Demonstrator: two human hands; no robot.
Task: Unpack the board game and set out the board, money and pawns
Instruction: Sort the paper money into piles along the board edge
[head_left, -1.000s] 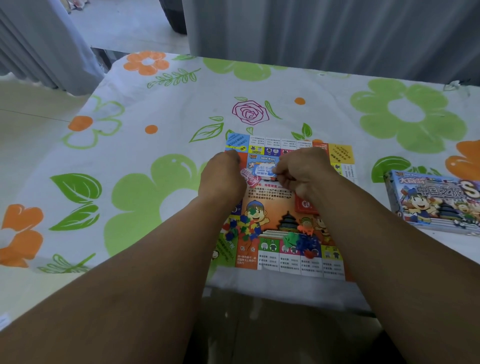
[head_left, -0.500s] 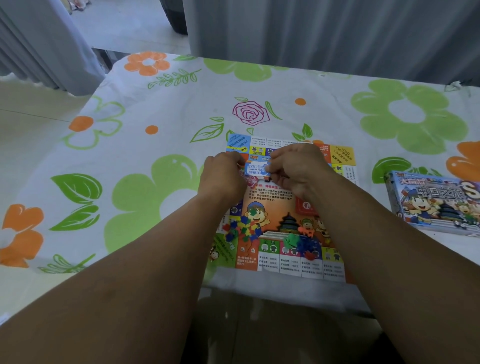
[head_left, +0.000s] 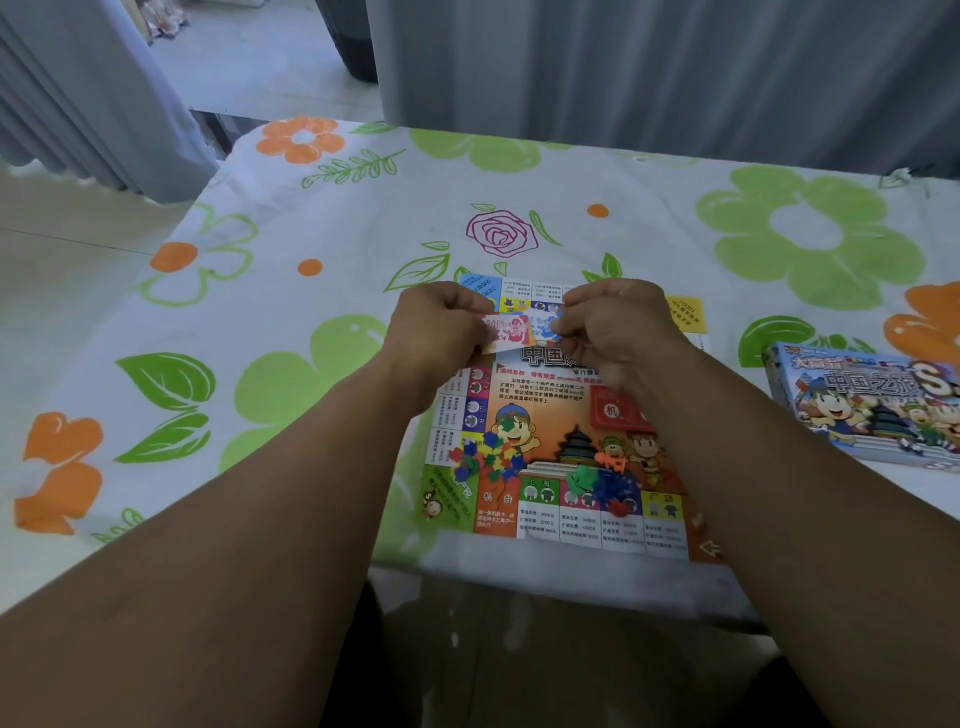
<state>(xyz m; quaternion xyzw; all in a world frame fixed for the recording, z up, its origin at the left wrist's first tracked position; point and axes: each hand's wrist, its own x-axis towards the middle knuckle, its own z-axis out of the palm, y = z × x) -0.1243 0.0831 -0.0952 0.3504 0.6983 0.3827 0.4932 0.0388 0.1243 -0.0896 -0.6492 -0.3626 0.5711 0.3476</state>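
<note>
The colourful game board (head_left: 550, 415) lies flat near the table's front edge. Over its far part, my left hand (head_left: 441, 332) pinches a pink play-money note (head_left: 506, 332), and my right hand (head_left: 618, 332) pinches a blue note (head_left: 545, 327) beside it. The two notes meet between my hands. A pile of small coloured pawns (head_left: 485, 462) sits on the board's near left. A second cluster of green, blue and orange pieces (head_left: 597, 480) lies near the front middle. A red card deck (head_left: 615, 410) rests on the board under my right wrist.
The blue game box (head_left: 872, 410) lies on the table at the right. A floral tablecloth (head_left: 291, 291) covers the table. Grey curtains (head_left: 649, 73) hang behind the far edge; the table's left edge drops to the floor.
Both hands have lifted slightly and moved apart. The pink note now shows in my left hand, drawn away from the blue note held by my right.
</note>
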